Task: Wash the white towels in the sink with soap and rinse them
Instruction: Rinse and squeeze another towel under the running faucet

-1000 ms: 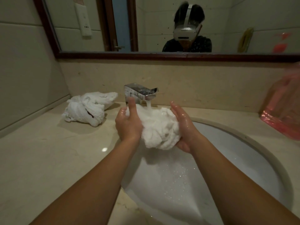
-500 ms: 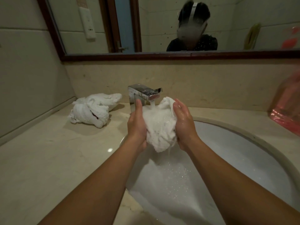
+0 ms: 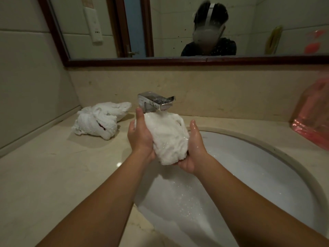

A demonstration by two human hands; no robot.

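A wet white towel (image 3: pixel 169 138) was bunched up under the tap (image 3: pixel 156 103), over the far left part of the sink (image 3: pixel 258 168). Both hands held it between them. The left hand (image 3: pixel 140 138) gripped its left side, and the right hand (image 3: pixel 193 150) cupped it from the right and below. There were two towels. The second towel (image 3: pixel 99 120) lay crumpled on the surface (image 3: pixel 53 175), left of the tap. Water drops dotted the sink. A pink bag (image 3: pixel 313 122) sat at the far right.

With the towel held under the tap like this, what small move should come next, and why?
Probably squeeze the towel between the left hand and right hand: it sits bunched under the faucet, wet, above the sink, so pressing pushes the soap out.
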